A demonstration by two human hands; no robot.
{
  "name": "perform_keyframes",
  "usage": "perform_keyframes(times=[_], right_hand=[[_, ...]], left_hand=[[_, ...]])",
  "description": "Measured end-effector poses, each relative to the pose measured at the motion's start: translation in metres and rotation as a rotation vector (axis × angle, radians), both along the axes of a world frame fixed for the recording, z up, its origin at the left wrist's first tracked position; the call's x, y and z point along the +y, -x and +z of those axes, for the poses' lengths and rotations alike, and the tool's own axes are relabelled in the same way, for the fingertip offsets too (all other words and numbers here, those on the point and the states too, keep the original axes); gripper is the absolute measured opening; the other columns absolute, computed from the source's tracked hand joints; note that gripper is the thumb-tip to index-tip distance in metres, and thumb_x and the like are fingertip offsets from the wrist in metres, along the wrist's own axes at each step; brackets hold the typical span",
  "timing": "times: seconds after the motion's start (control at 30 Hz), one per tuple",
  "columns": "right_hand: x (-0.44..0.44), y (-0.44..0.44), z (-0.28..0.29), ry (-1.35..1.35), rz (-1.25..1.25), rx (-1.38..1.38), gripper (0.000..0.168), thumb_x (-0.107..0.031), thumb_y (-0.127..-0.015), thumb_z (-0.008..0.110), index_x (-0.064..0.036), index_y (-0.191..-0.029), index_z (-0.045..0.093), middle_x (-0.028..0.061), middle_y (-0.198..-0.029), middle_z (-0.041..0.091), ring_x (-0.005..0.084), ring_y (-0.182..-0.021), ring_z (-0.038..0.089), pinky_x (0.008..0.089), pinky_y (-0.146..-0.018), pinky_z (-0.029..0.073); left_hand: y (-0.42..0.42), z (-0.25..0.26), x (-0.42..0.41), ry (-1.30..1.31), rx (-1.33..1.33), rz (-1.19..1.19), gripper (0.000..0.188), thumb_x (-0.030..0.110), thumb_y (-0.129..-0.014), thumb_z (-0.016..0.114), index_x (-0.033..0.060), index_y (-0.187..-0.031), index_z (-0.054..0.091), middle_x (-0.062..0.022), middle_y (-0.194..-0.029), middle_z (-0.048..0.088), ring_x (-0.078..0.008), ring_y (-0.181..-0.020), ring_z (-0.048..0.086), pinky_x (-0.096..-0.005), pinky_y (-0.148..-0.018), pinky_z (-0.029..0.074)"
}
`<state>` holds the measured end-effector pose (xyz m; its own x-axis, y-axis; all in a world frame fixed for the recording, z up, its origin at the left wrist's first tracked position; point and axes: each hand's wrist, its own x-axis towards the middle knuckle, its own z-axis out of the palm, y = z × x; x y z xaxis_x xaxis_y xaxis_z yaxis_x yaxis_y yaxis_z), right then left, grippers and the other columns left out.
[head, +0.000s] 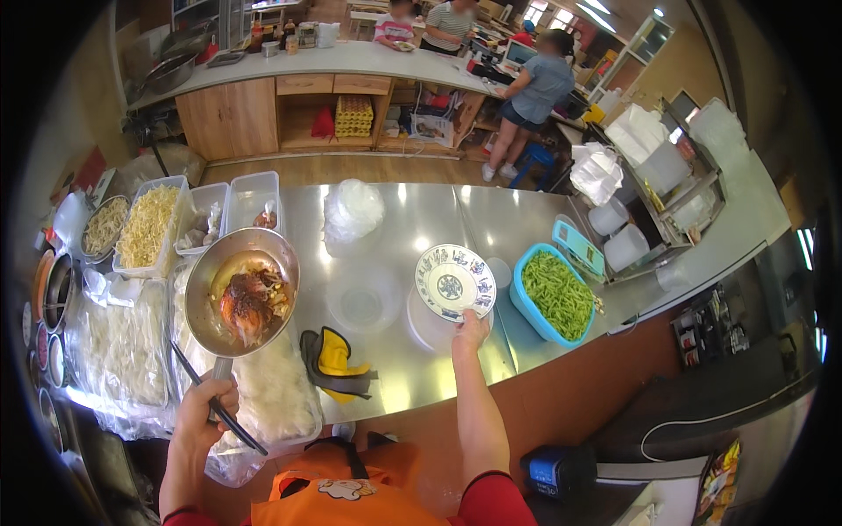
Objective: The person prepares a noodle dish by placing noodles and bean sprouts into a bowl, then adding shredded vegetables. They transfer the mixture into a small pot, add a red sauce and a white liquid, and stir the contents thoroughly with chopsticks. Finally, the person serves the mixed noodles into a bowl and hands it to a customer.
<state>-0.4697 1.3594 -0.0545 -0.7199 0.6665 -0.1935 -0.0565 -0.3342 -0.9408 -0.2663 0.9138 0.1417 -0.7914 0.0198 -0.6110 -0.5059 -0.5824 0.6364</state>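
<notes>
My left hand [205, 411] grips the handle of a steel frying pan [200, 309], together with black chopsticks [240, 430]. In the tilted pan lies dark, reddish-brown cooked food [248, 306] with loose bits around it. The pan hangs over plastic-wrapped pale noodles [276, 388]. My right hand [471, 331] holds the near rim of a white plate [455, 283] with a blue figured pattern and no food on it. Beneath the plate a translucent round lid or bowl [427, 325] shows on the steel table. Between my hands lies a black and yellow cloth [335, 365].
A blue basin of shredded green vegetable [556, 296] stands at the right, beside a light-blue scale [579, 250]. A tub of bean sprouts [150, 227] and other containers fill the left. A bundled plastic bag [353, 209] sits at the table's back. A person [539, 85] stands by the far counter.
</notes>
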Motion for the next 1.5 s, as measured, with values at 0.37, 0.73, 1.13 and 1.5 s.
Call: perform_keyframes(times=[0.37,0.73,1.13,1.5], right_hand=[[0.025,0.172,-0.054,0.19,0.055,0.004,0.03,0.002,-0.075,0.055,-0.001,-0.105,0.059,0.0086,-0.089,0.063,0.0158,-0.066,0.058,0.0264,-0.049,0.04],[0.07,0.202,-0.092,0.174,0.385,-0.172,0.022,-0.021,-0.09,0.063,-0.006,-0.105,0.057,0.0058,-0.083,0.062,0.0149,-0.057,0.056,0.0259,-0.043,0.041],[0.013,-0.092,0.104,-0.48,1.053,0.434,0.046,0.001,-0.075,0.074,-0.004,-0.118,0.059,0.0096,-0.111,0.06,0.0152,-0.076,0.061,0.0279,-0.07,0.052],[-0.034,-0.164,0.124,-0.369,0.817,0.524,0.017,0.004,-0.083,0.066,0.002,-0.1,0.064,0.0132,-0.106,0.056,0.0192,-0.079,0.066,0.0268,-0.064,0.052]], left_hand=[[-0.001,0.01,0.092,0.107,-0.112,0.309,0.009,0.006,-0.081,0.051,0.0015,-0.088,0.049,-0.0034,-0.058,0.042,-0.0105,-0.039,0.035,-0.0251,-0.029,0.027],[0.025,0.01,0.188,0.021,-0.098,0.367,0.009,0.007,-0.083,0.052,0.0006,-0.087,0.049,-0.0028,-0.06,0.044,-0.0104,-0.042,0.038,-0.0242,-0.03,0.029],[0.101,-0.02,0.249,0.027,0.071,0.013,0.01,0.009,-0.083,0.057,0.0043,-0.082,0.048,-0.0048,-0.063,0.049,-0.0125,-0.045,0.044,-0.0269,-0.034,0.033],[0.083,-0.053,0.282,0.031,0.072,-0.181,0.016,0.013,-0.085,0.062,0.0018,-0.09,0.052,-0.0035,-0.068,0.051,-0.0118,-0.048,0.046,-0.0281,-0.039,0.035]])
